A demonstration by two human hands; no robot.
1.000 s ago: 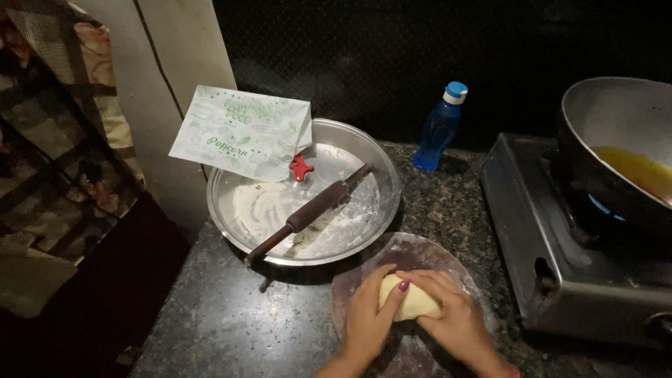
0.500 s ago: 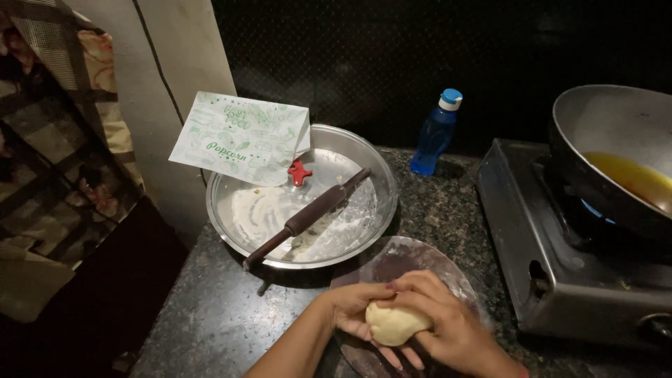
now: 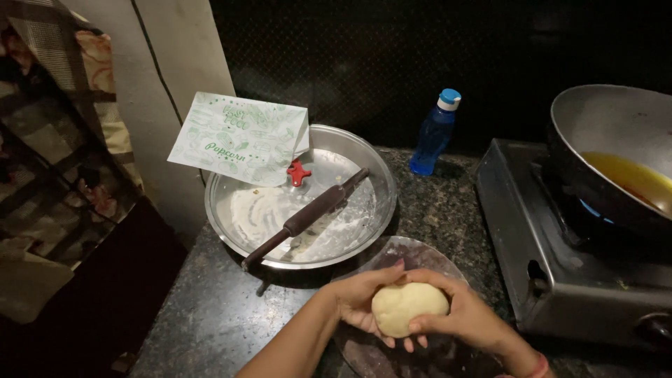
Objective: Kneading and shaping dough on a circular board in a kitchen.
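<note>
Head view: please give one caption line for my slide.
Both hands, left hand and right hand, cup a dough ball above a round rolling board.

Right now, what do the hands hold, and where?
A ball of dough, cupped between both hands: left hand on its left side, right hand on its right.

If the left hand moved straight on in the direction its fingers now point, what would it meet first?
The left hand points rightward, cupped on the dough ball, so it would press into the dough at once. Just past it is the right hand, which holds the other side.
</note>
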